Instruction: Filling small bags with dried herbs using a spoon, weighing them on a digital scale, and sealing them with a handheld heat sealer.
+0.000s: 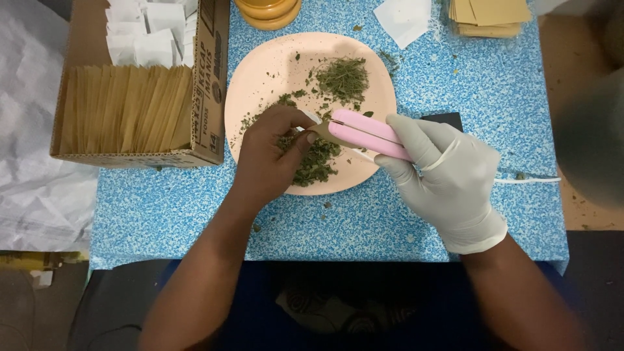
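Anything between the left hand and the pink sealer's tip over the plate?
Nothing visible. The left hand already pinches a small brown packet at the tip of the pink sealer, held by the gloved right hand above the dried herbs on the plate.

We work at a table [455, 214] under a blue speckled cover. On it we see a pink plate [260, 71] in the middle, a cardboard box [211, 78] at its left, a yellow jar [268, 13] at the far edge, white paper [403, 19] and a tan stack [491, 16] far right. Green crumbs [325, 207] dot the cover near the plate.
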